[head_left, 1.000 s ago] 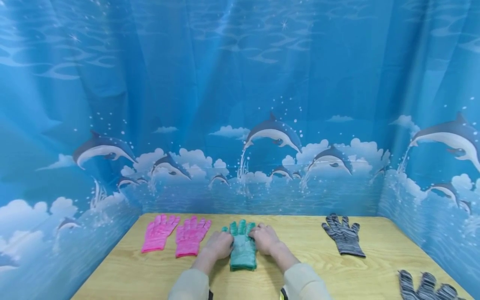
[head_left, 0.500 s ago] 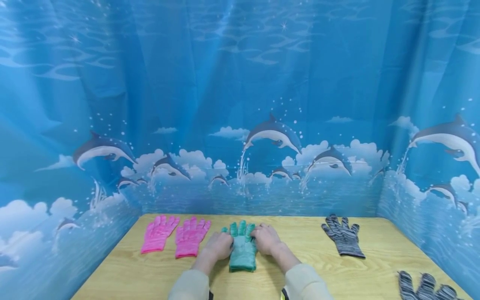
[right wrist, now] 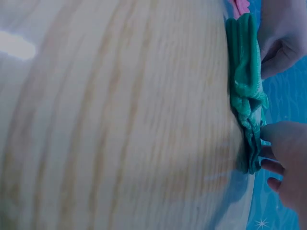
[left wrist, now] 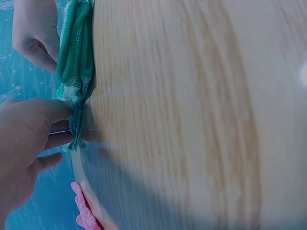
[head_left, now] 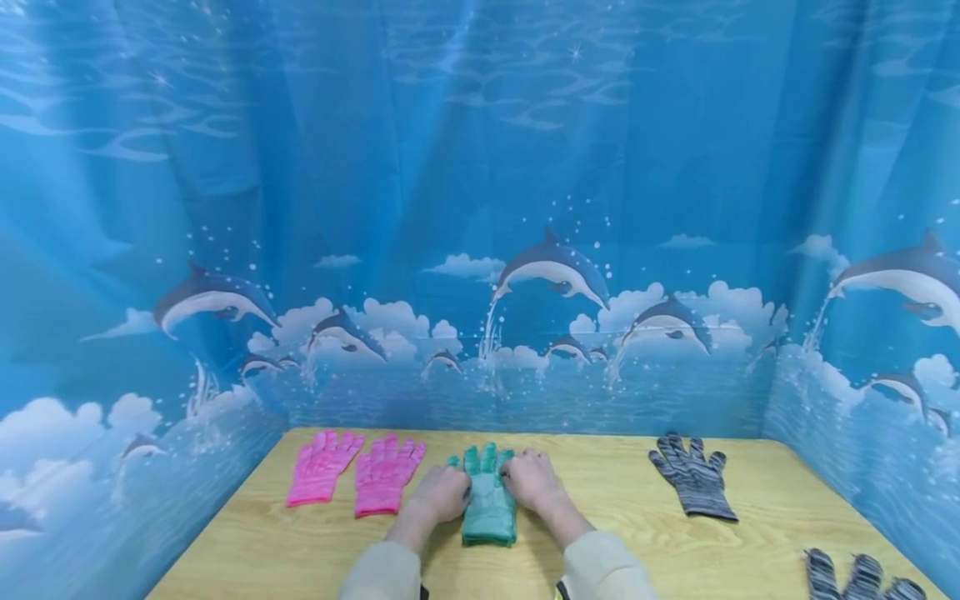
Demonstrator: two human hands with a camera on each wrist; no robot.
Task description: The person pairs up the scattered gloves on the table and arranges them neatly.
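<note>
A green knitted glove lies at the middle of the table, fingers pointing to the far edge and cuff toward the person. My left hand pinches its left edge near the base of the fingers. On the opposite edge, my right hand pinches the glove just below its fingertips. The left wrist view shows the left thumb on top of the green fabric and the other fingers at its side. From the right wrist, the thick layered cuff shows, with the right fingertips at the edge.
Two pink gloves lie side by side to the left. A grey-black striped glove is at the right, and another striped glove is partly cut off at the lower right. A blue dolphin-print curtain surrounds the wooden table.
The head view has shifted slightly. Both hands stay at the edges of the green glove, which keeps its place on the table.
</note>
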